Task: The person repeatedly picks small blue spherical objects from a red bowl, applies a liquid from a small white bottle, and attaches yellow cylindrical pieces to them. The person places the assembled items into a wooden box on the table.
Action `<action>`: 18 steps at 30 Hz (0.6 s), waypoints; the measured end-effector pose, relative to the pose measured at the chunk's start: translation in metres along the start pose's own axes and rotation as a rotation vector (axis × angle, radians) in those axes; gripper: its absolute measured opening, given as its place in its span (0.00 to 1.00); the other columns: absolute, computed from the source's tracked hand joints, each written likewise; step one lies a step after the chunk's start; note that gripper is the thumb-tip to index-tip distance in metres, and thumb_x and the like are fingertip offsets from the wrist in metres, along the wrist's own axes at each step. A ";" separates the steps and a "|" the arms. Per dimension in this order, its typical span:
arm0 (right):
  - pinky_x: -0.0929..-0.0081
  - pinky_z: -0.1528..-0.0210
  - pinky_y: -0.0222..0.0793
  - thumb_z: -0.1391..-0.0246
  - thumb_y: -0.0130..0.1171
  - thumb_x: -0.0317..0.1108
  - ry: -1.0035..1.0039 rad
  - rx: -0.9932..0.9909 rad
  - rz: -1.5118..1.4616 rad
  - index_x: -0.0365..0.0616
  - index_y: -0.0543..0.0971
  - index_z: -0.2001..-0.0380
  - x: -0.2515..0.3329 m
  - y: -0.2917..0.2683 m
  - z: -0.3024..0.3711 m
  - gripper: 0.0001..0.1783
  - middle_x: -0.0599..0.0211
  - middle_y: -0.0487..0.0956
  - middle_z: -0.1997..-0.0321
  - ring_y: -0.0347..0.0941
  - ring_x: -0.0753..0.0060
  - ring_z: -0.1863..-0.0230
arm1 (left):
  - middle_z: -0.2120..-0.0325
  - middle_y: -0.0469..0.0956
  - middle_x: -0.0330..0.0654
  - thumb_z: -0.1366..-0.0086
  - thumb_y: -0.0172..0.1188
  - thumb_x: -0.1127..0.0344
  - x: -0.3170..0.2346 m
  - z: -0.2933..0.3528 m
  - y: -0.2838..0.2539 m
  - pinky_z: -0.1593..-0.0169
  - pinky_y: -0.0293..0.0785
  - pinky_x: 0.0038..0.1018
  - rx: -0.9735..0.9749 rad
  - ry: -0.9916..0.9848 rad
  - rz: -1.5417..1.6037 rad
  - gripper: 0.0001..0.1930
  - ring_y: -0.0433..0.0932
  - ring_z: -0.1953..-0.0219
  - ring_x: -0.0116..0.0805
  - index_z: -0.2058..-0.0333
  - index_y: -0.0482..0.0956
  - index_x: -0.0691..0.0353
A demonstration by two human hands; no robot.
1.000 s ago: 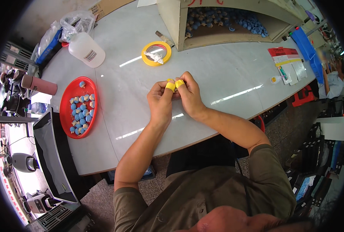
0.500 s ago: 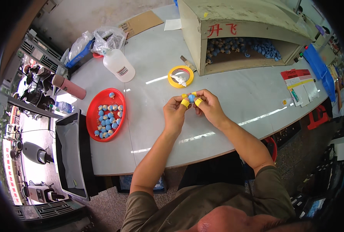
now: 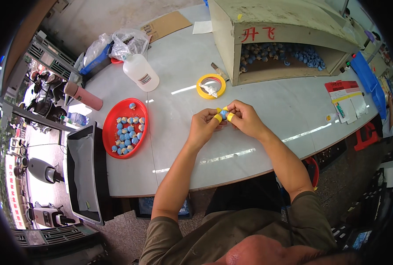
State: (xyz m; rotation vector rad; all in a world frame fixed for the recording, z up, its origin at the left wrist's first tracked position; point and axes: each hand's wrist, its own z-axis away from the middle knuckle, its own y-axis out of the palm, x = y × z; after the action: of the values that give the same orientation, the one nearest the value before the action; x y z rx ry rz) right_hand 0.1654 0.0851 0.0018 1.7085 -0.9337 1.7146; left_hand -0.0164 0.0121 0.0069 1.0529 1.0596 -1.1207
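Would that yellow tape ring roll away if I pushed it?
Probably not: the yellow tape ring lies flat on the table, so it would likely slide. It looks light and stiff enough to keep its round shape. Stood on edge, it might roll.

Your pale grey table carries a red oval tray of small blue pieces at your left, with a white plastic bottle and a pink cylinder beyond it. A yellow tape roll lies near the middle, an open-fronted box behind it, and papers at your right.
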 end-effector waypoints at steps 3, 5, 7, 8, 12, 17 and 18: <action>0.81 0.75 0.68 0.40 0.57 0.23 0.034 0.003 -0.033 0.36 0.77 0.59 0.003 -0.003 -0.001 0.06 0.70 0.80 0.70 0.72 0.85 0.75 | 0.59 0.84 0.51 0.28 0.58 0.71 -0.003 -0.001 0.000 0.58 0.85 0.25 0.031 -0.027 0.037 0.14 0.87 0.59 0.36 0.51 0.75 0.77; 0.81 0.75 0.68 0.40 0.57 0.23 0.043 0.015 -0.038 0.36 0.77 0.60 0.005 -0.004 0.000 0.05 0.70 0.80 0.70 0.72 0.85 0.75 | 0.60 0.84 0.51 0.29 0.58 0.72 -0.003 -0.002 -0.001 0.57 0.85 0.25 0.047 -0.031 0.044 0.14 0.87 0.59 0.37 0.51 0.76 0.78; 0.81 0.75 0.68 0.40 0.57 0.23 0.038 0.044 -0.016 0.36 0.77 0.61 0.007 -0.004 0.001 0.05 0.70 0.80 0.70 0.72 0.86 0.75 | 0.60 0.83 0.51 0.29 0.59 0.72 0.002 -0.003 -0.002 0.57 0.85 0.25 0.058 -0.026 0.041 0.14 0.87 0.59 0.37 0.51 0.76 0.78; 0.82 0.75 0.68 0.40 0.57 0.23 0.026 0.053 -0.007 0.36 0.77 0.60 0.004 -0.004 0.001 0.05 0.70 0.80 0.70 0.72 0.86 0.74 | 0.59 0.83 0.51 0.29 0.59 0.72 0.005 -0.004 -0.004 0.56 0.85 0.25 0.063 -0.015 0.016 0.14 0.87 0.59 0.37 0.51 0.76 0.78; 0.82 0.74 0.69 0.39 0.56 0.22 0.010 0.065 0.009 0.36 0.76 0.59 -0.006 0.003 -0.003 0.06 0.70 0.80 0.69 0.72 0.87 0.73 | 0.59 0.83 0.50 0.31 0.59 0.73 0.013 -0.004 -0.011 0.56 0.85 0.26 0.047 0.017 0.000 0.13 0.86 0.59 0.36 0.52 0.77 0.76; 0.80 0.69 0.75 0.37 0.54 0.22 0.075 -0.021 -0.088 0.35 0.76 0.53 0.000 0.009 0.002 0.10 0.69 0.79 0.62 0.74 0.85 0.70 | 0.59 0.83 0.47 0.30 0.60 0.70 0.013 -0.006 -0.005 0.56 0.84 0.27 -0.007 0.001 0.077 0.13 0.85 0.59 0.34 0.52 0.76 0.74; 0.80 0.68 0.75 0.37 0.54 0.22 0.056 -0.012 -0.135 0.35 0.75 0.51 -0.003 0.013 0.000 0.11 0.69 0.79 0.62 0.74 0.85 0.70 | 0.59 0.83 0.47 0.29 0.60 0.68 0.010 -0.005 -0.003 0.56 0.83 0.26 -0.012 0.000 0.062 0.14 0.85 0.59 0.34 0.52 0.76 0.74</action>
State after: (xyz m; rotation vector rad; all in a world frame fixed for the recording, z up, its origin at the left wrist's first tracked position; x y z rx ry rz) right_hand 0.1551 0.0775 -0.0021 1.6673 -0.7836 1.6558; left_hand -0.0182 0.0148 -0.0040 1.0697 1.0257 -1.0636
